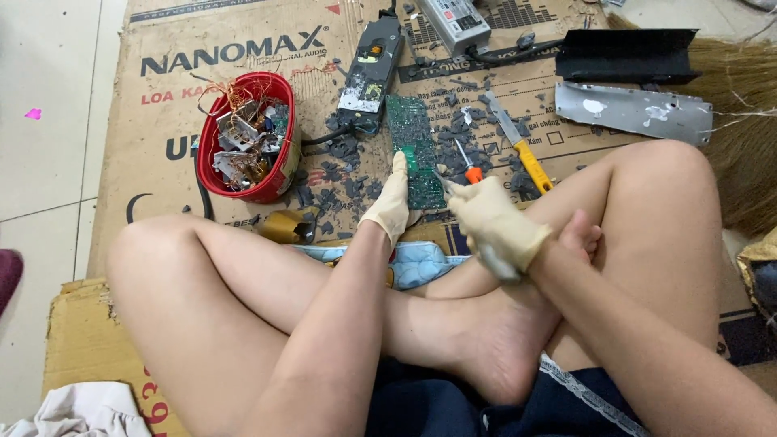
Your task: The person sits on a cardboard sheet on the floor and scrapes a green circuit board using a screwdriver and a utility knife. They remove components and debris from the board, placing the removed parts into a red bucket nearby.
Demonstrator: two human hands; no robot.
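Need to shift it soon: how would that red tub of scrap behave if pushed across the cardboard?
The red tub is heaped with metal parts and copper wire, so probably heavy. It would likely slide rather than tip, being low and wide. Loose wire poking over the rim may snag or spill.
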